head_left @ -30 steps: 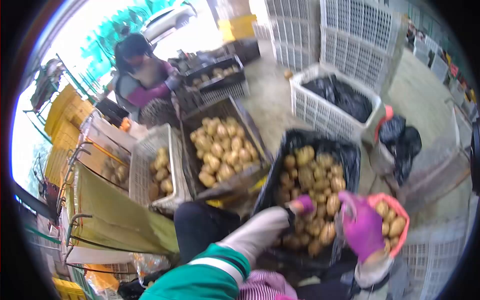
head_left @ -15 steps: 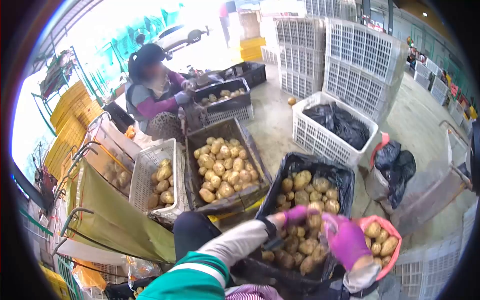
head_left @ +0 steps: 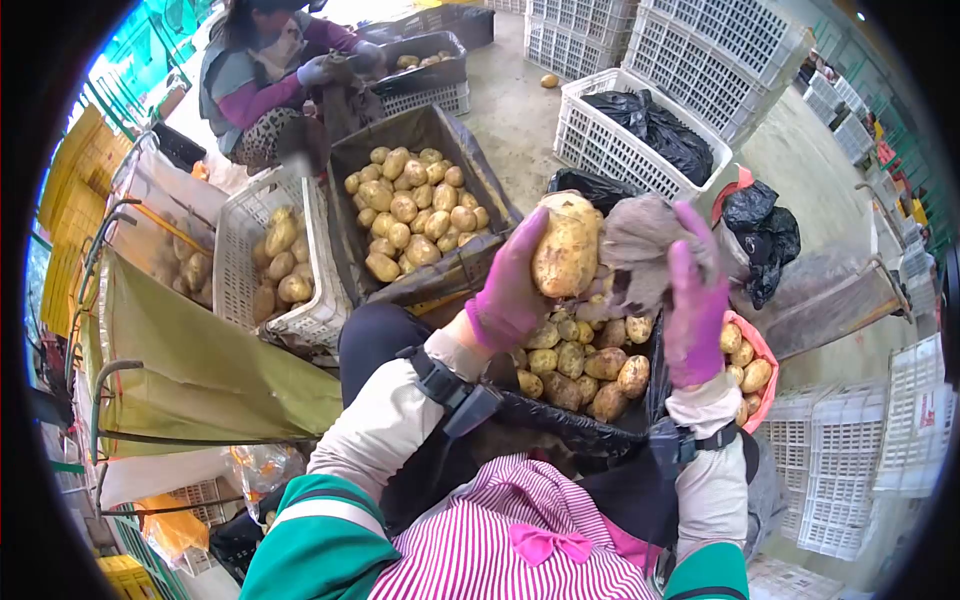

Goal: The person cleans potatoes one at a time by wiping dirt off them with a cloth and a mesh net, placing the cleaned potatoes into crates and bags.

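My left hand (head_left: 512,285), in a purple glove, holds a large yellow potato (head_left: 567,246) raised over a black-lined crate (head_left: 590,425) of potatoes. To its right, my right hand (head_left: 697,300), also gloved in purple, grips a greyish-brown cloth (head_left: 645,245) close beside the potato. Under both hands lie several smaller potatoes (head_left: 572,360) inside the crate. Just right of the crate, a pink-rimmed bag (head_left: 768,350) holds more potatoes.
Another dark crate (head_left: 478,165) and a white crate (head_left: 232,290), both with potatoes, stand left. A co-worker (head_left: 245,90) sits at the upper left. White crates (head_left: 725,60) are stacked behind a crate with black plastic (head_left: 570,130). Green fabric (head_left: 200,350) hangs left.
My left hand has come up out of the crate with a large potato. My right hand has risen with the cloth beside it. The view has tilted downward.
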`<state>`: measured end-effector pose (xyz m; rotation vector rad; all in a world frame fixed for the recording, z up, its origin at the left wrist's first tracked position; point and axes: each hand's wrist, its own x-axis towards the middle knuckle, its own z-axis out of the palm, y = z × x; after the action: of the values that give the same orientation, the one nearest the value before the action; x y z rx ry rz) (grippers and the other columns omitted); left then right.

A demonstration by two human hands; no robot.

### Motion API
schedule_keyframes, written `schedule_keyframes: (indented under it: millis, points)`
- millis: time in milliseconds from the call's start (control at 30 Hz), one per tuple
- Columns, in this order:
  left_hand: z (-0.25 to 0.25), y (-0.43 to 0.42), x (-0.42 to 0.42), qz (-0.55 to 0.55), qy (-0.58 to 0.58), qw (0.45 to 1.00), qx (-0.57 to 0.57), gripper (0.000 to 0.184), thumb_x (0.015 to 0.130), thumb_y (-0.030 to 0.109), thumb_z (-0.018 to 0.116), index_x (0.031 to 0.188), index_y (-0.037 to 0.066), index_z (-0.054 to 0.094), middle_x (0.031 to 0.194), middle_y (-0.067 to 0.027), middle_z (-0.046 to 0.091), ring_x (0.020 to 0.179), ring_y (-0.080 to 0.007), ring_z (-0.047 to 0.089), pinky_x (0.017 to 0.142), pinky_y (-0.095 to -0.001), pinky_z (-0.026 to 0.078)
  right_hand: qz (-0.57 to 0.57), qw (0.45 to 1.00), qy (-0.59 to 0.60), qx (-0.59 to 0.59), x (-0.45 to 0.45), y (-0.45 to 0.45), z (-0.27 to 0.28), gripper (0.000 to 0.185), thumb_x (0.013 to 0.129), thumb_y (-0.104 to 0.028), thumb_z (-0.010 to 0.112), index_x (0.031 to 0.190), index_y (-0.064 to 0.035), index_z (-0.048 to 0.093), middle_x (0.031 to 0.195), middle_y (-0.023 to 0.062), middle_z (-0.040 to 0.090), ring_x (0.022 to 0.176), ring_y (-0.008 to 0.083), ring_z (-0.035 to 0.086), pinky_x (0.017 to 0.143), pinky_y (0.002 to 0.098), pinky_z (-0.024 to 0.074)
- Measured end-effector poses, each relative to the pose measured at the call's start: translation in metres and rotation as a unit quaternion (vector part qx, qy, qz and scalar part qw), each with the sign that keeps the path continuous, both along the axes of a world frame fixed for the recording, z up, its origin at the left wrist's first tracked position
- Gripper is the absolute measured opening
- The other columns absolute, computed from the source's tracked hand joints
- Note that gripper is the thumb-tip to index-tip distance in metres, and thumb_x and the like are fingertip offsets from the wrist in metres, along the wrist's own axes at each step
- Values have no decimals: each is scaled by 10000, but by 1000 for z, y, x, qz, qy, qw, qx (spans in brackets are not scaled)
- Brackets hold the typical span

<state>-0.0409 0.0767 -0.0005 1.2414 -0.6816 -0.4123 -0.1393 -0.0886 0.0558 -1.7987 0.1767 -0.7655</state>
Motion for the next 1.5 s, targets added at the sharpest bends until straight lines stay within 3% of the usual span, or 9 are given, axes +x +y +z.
schedule_keyframes:
  millis: [67, 233, 400, 733, 833, 967, 1167, 1367, 1500]
  points:
    - [-3, -19, 1, -133, 385, 887, -217, 613, 981, 522, 311, 1326, 34, 446, 1307, -110, 535, 1166, -219, 549, 965, -407, 468, 41, 992, 9, -123, -8, 22, -18, 396, 896, -218, 613, 1234, -15, 572, 1247, 169, 575, 1188, 255, 537, 1019, 359, 396]
    - [-34, -26, -1, -151, 432, 865, -207, 520, 975, 383, 427, 1352, 25, 421, 1282, -116, 536, 1146, -218, 553, 992, -346, 447, 100, 947, -30, -304, 15, 27, -65, 364, 846, -221, 642, 1175, -65, 617, 1269, 195, 548, 1209, 430, 482, 1058, 473, 347]
    - [-41, -27, -12, -20, -156, 988, 15, 583, 891, 120, 564, 1412, 14, 327, 1391, -129, 416, 1288, -197, 398, 1101, -323, 280, 71, 991, 6, -111, 39, 9, -66, 313, 936, -174, 505, 1202, -33, 591, 1260, 159, 556, 1179, 304, 522, 1030, 392, 383]
    - [-44, -35, 14, 16, 408, 902, -141, 546, 946, 538, 451, 1280, 108, 485, 1055, -68, 633, 833, -182, 665, 656, -310, 565, -31, 983, -82, 164, 55, 7, -90, 294, 972, -164, 494, 1198, 17, 543, 1130, 112, 602, 1038, 194, 573, 926, 320, 456]
    - [-66, -36, 25, 18, 418, 888, -190, 514, 930, 546, 476, 1201, 114, 533, 1039, -75, 621, 869, -184, 629, 734, -324, 550, 69, 905, -75, -413, 27, 26, -76, 308, 950, -174, 518, 1206, -2, 531, 1210, 168, 566, 1117, 235, 556, 1012, 379, 419]
    - [-95, -44, 4, -4, 371, 920, -130, 511, 914, 501, 542, 1190, 72, 531, 1054, -95, 602, 989, -191, 577, 914, -305, 460, 2, 905, -85, -416, 40, 42, -84, 331, 965, -241, 506, 1210, -21, 535, 1206, 164, 572, 1129, 250, 554, 994, 360, 435]
    - [-67, -45, -25, 54, 98, 987, 115, 548, 963, 379, 522, 1348, 8, 403, 1271, -128, 525, 1215, -184, 459, 1036, -290, 343, 142, 858, 35, 493, 68, -22, -157, 355, 1021, -297, 405, 1210, -20, 521, 1163, 89, 571, 1038, 210, 566, 918, 309, 445]
    - [-72, -38, 10, 76, 423, 888, -162, 549, 940, 482, 524, 1305, 80, 447, 1203, -106, 549, 1143, -213, 501, 971, -324, 408, 54, 943, -75, -321, 31, 52, -100, 355, 997, -204, 394, 1280, 1, 459, 1315, 186, 476, 1287, 344, 419, 1099, 426, 309]
    - [-66, -39, 0, 140, 223, 964, 17, 578, 944, 423, 551, 1345, 32, 411, 1217, -107, 524, 1137, -147, 462, 1013, -274, 359, 29, 955, 18, -293, 47, 40, -114, 401, 984, -312, 419, 1258, -25, 479, 1262, 199, 500, 1220, 351, 473, 1082, 456, 332]
